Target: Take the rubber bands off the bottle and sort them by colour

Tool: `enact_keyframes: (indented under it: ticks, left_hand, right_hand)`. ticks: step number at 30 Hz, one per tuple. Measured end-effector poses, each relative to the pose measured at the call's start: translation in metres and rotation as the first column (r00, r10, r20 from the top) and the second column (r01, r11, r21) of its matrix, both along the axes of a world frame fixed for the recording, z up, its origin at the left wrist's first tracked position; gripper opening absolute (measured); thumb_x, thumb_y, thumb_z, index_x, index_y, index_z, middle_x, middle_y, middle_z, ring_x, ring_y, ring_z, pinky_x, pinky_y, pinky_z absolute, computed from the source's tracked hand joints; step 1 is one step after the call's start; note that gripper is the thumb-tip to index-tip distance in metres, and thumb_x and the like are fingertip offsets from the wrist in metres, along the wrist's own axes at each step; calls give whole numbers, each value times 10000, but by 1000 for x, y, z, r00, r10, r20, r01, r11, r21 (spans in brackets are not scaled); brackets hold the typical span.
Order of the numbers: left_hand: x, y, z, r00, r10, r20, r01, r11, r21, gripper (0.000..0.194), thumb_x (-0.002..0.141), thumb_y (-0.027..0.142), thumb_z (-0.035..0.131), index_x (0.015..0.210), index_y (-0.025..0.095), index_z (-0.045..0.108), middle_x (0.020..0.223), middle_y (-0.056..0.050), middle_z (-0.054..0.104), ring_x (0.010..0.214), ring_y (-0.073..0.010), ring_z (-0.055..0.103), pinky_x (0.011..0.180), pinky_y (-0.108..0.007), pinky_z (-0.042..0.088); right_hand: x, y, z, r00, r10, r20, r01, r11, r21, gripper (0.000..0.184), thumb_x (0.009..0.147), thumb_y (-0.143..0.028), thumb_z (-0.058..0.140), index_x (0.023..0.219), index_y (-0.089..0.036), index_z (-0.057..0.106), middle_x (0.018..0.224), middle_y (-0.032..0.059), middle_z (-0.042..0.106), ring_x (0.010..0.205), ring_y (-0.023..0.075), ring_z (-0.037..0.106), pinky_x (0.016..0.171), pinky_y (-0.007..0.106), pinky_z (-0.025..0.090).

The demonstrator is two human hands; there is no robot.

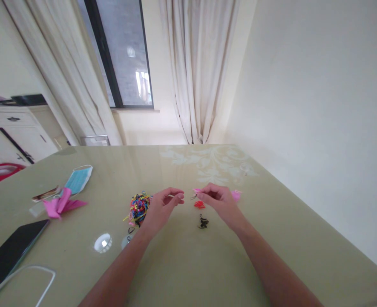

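Note:
My left hand [164, 207] is raised over the table beside a mixed pile of colourful small rubber bands [139, 209]. Its thumb and fingertips are drawn together; whatever lies between them is too small to make out. My right hand [218, 198] pinches a thin dark rubber band [194, 197] between thumb and forefinger. Just below these fingers lies a small heap of red rubber bands [199, 204], and nearer to me a heap of black ones [203, 221]. Something pink [236, 195] shows behind my right hand, partly covered by it.
On the left lie a pink folded-paper bird [62, 204], a blue face mask [79, 179], a dark tablet-like device [14, 251] and a white cable [31, 267]. A shiny round object [103, 243] sits before the mixed pile. A wall [329, 128] borders the table's right side.

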State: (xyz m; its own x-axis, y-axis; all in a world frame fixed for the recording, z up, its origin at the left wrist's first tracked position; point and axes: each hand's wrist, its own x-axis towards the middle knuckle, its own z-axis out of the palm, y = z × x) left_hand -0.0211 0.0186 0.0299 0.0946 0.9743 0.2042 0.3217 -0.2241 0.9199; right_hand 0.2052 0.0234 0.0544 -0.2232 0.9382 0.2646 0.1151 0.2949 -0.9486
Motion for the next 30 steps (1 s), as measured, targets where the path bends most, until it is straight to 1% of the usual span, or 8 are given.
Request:
enact_keyframes:
  ticks: [2,4,6,8,20,24,27,30]
  left_hand:
    - [-10,2,-2,938,114,-327,-81,990,113,263,966,381,578,1029,192,749,1047,-99,777,987,-255,716,917,-390,527]
    - [-20,3,-4,725,241,-645,-155,970,187,236,960,268,562,1087,193,746,1155,-123,741,1117,-299,658,995,-442,471]
    - [-28,4,-6,513,267,-816,-212,960,181,251,963,250,553,1124,202,739,1201,-135,709,1171,-323,618,1006,-461,442]
    - [-32,6,-8,415,232,-880,-239,961,141,264,990,279,519,1119,208,738,1192,-135,697,1159,-316,617,984,-440,441]
    - [-33,9,-8,392,233,-890,-213,964,158,239,990,261,495,996,211,729,1078,-104,728,1075,-299,648,921,-429,437]
    - [-32,8,-6,420,269,-867,-214,957,193,255,997,255,468,1012,211,719,1110,-109,724,1108,-304,630,917,-425,442]
    - [-32,9,-6,441,287,-851,-224,953,206,256,1002,243,456,1022,218,711,1102,-98,737,1109,-296,632,916,-419,440]
    - [-33,10,-8,425,256,-868,-214,960,179,249,1001,260,477,1037,212,719,1121,-100,738,1121,-309,628,922,-435,436]
  right_hand:
    - [8,0,8,990,-11,-139,4,999,-50,281,805,-483,810,790,-206,763,730,13,670,683,156,567,644,288,441]
    - [16,-1,15,974,-43,-222,33,998,-51,278,783,-475,827,752,-211,747,689,0,638,652,147,541,625,285,430]
    - [20,-3,22,963,-61,-261,52,998,-40,282,762,-476,836,726,-214,735,654,-11,601,615,138,495,590,283,405]
    - [22,-5,26,958,-63,-279,57,998,-32,284,747,-476,840,706,-219,726,634,-17,573,595,133,455,570,282,384]
    - [22,-7,28,957,-45,-285,38,999,-33,281,745,-471,844,706,-222,720,661,-12,607,616,135,492,599,285,398]
    - [24,-5,24,999,15,38,-15,1000,5,258,810,-460,788,763,-208,766,651,-1,630,593,132,486,549,268,359]
    - [25,0,13,919,101,380,-111,994,3,161,809,-350,761,736,-210,792,620,-3,643,569,127,487,525,256,332]
    - [25,5,-3,831,189,523,-185,981,-60,121,777,-230,717,679,-218,787,604,-4,673,558,131,526,513,247,334]
